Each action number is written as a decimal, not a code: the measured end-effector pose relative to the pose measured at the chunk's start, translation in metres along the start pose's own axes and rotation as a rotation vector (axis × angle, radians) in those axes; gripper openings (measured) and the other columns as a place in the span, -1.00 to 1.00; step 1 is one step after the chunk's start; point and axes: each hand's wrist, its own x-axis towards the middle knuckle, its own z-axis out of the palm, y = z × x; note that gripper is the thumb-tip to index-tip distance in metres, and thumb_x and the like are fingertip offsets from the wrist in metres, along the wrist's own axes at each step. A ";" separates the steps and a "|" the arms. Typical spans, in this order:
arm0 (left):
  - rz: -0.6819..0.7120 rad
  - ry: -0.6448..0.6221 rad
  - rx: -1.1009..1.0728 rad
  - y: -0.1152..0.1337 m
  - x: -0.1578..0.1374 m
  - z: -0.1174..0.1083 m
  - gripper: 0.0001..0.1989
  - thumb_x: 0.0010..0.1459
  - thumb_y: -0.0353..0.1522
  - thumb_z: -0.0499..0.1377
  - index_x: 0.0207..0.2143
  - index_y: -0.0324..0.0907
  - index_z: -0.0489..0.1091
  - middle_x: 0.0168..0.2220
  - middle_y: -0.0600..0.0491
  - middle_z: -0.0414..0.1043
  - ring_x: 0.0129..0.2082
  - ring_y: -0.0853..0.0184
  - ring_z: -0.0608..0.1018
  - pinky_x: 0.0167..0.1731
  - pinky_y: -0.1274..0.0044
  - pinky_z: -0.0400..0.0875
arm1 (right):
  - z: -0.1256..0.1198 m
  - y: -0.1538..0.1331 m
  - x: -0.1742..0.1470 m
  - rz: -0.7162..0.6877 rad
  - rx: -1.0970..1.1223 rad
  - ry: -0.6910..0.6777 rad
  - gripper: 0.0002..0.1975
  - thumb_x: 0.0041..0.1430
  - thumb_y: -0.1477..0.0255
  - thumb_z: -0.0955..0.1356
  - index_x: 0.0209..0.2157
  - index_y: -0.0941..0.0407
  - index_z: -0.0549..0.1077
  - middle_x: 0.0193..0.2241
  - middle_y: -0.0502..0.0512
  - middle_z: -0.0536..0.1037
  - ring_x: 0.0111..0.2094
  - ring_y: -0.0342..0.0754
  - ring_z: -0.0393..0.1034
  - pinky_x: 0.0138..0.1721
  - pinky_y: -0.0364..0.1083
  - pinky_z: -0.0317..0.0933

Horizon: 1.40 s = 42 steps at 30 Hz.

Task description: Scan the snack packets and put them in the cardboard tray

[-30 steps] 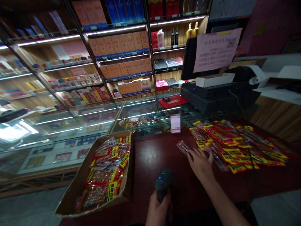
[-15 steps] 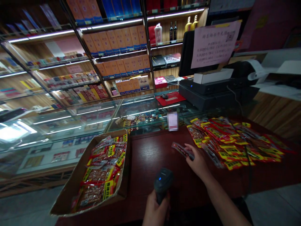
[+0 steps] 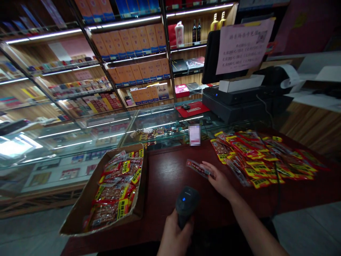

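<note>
At the lower middle, my left hand [image 3: 176, 231] is wrapped round the handle of a dark barcode scanner [image 3: 188, 201] with a blue light on top. My right hand [image 3: 217, 180] pinches one end of a slim, clear-and-red snack packet [image 3: 197, 168] just above the dark red tabletop [image 3: 167, 170]. Right of that hand lies a loose pile of red and yellow snack packets [image 3: 255, 156]. To the left, an open cardboard box [image 3: 144, 181] holds more such packets [image 3: 109, 209], reddish-brown strips showing through their film.
Behind the table stands a glass display counter [image 3: 106, 129]. On it are a red mat with a mouse [image 3: 186, 106], a monitor with a pink paper sign [image 3: 242, 46] and a black cash drawer [image 3: 239, 106]. A dark cable [image 3: 277, 185] crosses the packet pile.
My right hand has moved left with the packet, bringing it nearer the scanner. The scanner has risen slightly and shifted a little right in my left hand.
</note>
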 end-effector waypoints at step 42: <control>-0.099 0.090 -0.316 -0.025 0.022 -0.020 -0.52 -0.08 0.03 0.30 -0.36 -0.16 0.30 -0.69 0.21 0.34 -0.80 0.45 0.32 -0.80 0.63 0.18 | 0.038 -0.068 0.020 0.203 0.323 -0.004 -0.43 0.08 0.37 0.39 0.17 0.05 0.41 0.14 0.20 0.54 0.16 0.13 0.43 0.19 0.15 0.29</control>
